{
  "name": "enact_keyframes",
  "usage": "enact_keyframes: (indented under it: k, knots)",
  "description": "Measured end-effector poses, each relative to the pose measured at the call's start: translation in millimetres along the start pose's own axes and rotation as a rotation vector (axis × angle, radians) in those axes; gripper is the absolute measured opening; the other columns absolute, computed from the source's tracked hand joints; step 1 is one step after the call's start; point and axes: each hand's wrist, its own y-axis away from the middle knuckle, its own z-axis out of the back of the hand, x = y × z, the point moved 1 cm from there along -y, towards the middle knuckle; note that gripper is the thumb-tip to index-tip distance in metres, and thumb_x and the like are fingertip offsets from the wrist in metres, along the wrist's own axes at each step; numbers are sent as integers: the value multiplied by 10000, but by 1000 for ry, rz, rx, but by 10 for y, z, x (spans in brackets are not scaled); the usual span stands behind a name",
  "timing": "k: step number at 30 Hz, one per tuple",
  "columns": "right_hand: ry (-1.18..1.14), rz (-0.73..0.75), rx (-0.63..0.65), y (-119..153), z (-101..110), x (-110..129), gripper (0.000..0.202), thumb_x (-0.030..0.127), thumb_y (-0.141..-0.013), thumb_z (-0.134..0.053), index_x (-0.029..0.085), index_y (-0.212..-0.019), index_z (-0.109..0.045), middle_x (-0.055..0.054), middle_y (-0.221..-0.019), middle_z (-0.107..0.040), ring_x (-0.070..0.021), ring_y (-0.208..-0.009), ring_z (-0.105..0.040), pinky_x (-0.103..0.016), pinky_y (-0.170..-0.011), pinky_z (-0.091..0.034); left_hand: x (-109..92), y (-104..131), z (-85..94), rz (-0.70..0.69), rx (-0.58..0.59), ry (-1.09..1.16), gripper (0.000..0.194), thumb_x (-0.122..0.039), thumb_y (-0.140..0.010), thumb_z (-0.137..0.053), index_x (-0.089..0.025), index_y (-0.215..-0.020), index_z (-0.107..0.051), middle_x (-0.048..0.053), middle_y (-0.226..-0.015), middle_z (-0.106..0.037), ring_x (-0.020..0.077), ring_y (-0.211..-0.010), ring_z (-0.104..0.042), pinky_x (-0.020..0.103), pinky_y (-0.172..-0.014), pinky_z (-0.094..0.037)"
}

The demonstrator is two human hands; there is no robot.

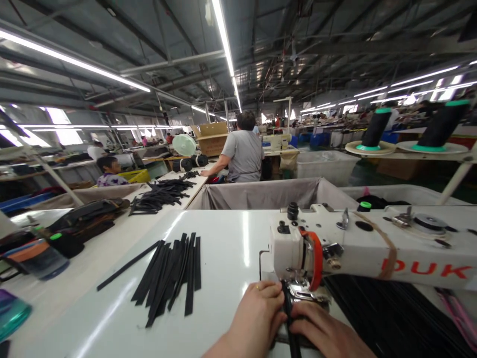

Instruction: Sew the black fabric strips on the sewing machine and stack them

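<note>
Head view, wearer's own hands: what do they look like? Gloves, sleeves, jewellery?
Both ungloved. Left hand: small gold-coloured ring, forearm bare as far as the frame shows. Right hand: no ring visible, some fingers partly hidden. No sleeve or cuff in view on either.

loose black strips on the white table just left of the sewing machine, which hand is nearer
Left. The left hand is right of the strips; the right hand is farther right.

Sewing machine is mostly white, red lettering, orange band. Black strip at its front, black loose strips left of it, white worktop, green-and-black cones behind it.
</note>
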Motion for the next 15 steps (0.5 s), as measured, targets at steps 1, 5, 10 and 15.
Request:
enact_keyframes:
  k: [1, 5, 10, 15]
  knots:
    - [18, 7, -17, 13, 4, 17, 346, 352, -776, -727, 269, -1098, -633, -50, -1126, -673, -219, -1021, -665, -249, -838, -554, -20, 11, 18, 4, 8, 3, 206, -213, -884, -632, -206, -1087, -662, 48, -1237, -671, 257, -1203, -565, 402, -1041, -434]
    - [115, 32, -47, 68, 15, 71, 411, 302, -760, -699, 251, -1157, -605, -80, -1192, -653, -247, -1046, -658, -283, -817, -570, -34, 33, 28, 16, 13, -11, 226, -208, -896, -614, -194, -1117, -657, 67, -1262, -657, 261, -1225, -553, 408, -1056, -430]
    - [158, 50, -41, 92, 5, 66, 473, 256, -723, -697, 229, -1184, -597, -107, -1232, -642, -264, -1063, -653, -307, -820, -574, -63, 36, 37, 22, 15, -38, 185, -191, -896, -622, -193, -1076, -664, 54, -1223, -672, 247, -1207, -565, 397, -1060, -427]
    - [128, 49, -56, 73, 56, 106, 436, 238, -718, -699, 241, -1148, -627, -88, -1195, -662, -247, -1001, -677, -272, -768, -581, -79, 20, 56, 22, 31, -70, 166, -233, -898, -650, -196, -1059, -664, 39, -1189, -684, 235, -1189, -575, 380, -1050, -433]
